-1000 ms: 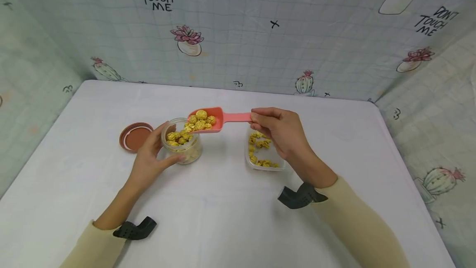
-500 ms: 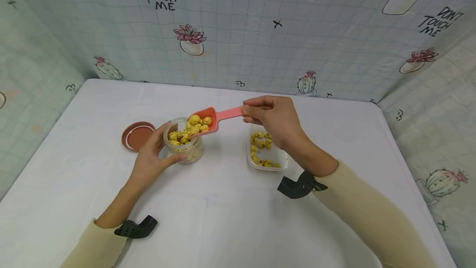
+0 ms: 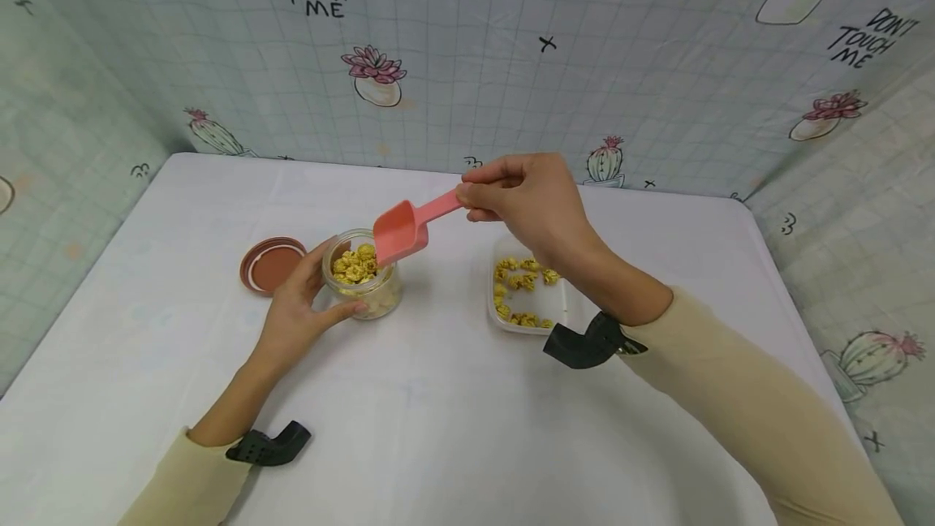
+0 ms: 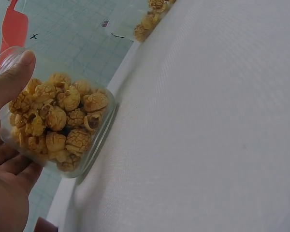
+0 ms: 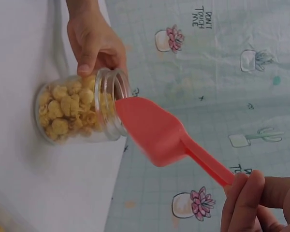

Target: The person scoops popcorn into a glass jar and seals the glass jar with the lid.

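Note:
A small glass jar (image 3: pixel 360 282) (image 4: pixel 58 130) (image 5: pixel 79 113) of yellow popcorn-like pieces stands on the white table (image 3: pixel 438 420). My left hand (image 3: pixel 298 307) (image 5: pixel 94 43) grips its side, thumb (image 4: pixel 12 77) against the glass. My right hand (image 3: pixel 522 201) (image 5: pixel 258 203) pinches the handle of a pink plastic scoop (image 3: pixel 409 224) (image 5: pixel 159 133) (image 4: pixel 13 26). The scoop is tipped steeply down, its mouth at the jar's rim, its back toward the head camera. A clear tray (image 3: pixel 566 315) with more yellow pieces lies under my right forearm.
A brown jar lid (image 3: pixel 272 264) lies flat just left of the jar. Patterned cloth walls (image 3: pixel 467 63) close off the back and both sides of the table. Black wrist mounts (image 3: pixel 584 343) sit on both beige sleeves.
My right hand rose and moved left, tipping the scoop from level to steeply down. The pieces that lay in the scoop are now in the jar. The left hand kept still.

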Action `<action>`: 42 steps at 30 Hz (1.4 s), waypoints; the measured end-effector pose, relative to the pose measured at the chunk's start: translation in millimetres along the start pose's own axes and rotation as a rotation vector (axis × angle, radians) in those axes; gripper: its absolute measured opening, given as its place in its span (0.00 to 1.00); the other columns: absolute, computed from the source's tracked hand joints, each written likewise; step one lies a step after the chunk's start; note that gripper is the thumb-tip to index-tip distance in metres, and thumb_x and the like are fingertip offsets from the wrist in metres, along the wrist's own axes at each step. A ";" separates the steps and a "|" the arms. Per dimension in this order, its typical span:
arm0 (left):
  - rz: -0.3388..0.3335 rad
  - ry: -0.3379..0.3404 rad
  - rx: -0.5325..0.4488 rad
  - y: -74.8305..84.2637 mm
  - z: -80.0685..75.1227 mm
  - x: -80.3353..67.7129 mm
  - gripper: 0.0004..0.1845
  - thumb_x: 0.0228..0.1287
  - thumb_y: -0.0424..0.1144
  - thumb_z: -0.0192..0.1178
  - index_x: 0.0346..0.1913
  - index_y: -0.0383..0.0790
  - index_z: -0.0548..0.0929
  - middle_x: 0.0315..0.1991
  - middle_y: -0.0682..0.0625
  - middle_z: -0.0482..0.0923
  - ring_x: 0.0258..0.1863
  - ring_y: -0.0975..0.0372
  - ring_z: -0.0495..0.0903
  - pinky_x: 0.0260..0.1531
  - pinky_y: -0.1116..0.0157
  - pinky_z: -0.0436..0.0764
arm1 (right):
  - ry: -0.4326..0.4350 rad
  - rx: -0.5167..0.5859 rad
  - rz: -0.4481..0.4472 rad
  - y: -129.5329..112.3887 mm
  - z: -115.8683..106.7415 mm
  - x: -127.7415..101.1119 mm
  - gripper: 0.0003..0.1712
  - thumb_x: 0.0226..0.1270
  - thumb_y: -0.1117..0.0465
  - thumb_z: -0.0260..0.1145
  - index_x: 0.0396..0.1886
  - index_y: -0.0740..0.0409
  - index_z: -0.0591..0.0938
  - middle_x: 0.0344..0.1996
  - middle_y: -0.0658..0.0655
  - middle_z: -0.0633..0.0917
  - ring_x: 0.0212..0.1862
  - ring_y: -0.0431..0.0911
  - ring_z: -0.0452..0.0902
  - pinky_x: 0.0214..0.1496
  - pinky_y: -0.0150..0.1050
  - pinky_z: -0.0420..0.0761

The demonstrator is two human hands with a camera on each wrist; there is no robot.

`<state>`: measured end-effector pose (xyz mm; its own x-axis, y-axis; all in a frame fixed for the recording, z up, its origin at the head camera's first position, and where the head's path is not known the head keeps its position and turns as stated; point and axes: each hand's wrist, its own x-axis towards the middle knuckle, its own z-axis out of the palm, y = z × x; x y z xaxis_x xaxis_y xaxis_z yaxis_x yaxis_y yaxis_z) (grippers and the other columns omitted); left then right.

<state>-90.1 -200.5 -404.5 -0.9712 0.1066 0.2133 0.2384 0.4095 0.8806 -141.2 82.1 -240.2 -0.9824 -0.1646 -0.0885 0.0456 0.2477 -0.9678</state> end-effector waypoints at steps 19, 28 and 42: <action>0.010 -0.001 -0.027 -0.5 0.1 2.1 0.51 0.46 0.30 0.75 0.73 0.46 0.59 0.69 0.47 0.63 0.69 0.55 0.60 0.65 0.69 0.64 | 0.034 0.025 0.050 13.4 -21.5 -2.5 0.13 0.62 0.64 0.69 0.46 0.64 0.84 0.42 0.60 0.84 0.39 0.51 0.85 0.41 0.36 0.84; 0.010 0.002 -0.007 1.1 0.7 1.1 0.51 0.47 0.31 0.75 0.74 0.45 0.58 0.70 0.47 0.62 0.69 0.55 0.60 0.64 0.72 0.64 | 0.080 0.057 0.092 30.6 -45.7 -5.4 0.16 0.61 0.61 0.70 0.48 0.63 0.83 0.45 0.59 0.84 0.42 0.50 0.83 0.48 0.37 0.83; 0.054 0.068 0.016 10.1 0.2 -5.7 0.50 0.45 0.26 0.74 0.72 0.39 0.59 0.68 0.45 0.61 0.64 0.49 0.65 0.59 0.79 0.66 | 0.165 0.056 0.046 73.2 -101.4 -40.6 0.25 0.58 0.58 0.72 0.50 0.72 0.80 0.40 0.57 0.85 0.37 0.46 0.84 0.46 0.35 0.83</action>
<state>-82.1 -196.8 -396.9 -0.9548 0.0675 0.2894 0.2903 0.4196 0.8600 -116.4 203.7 -283.5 -0.9952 0.0053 -0.0976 0.0967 0.1974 -0.9755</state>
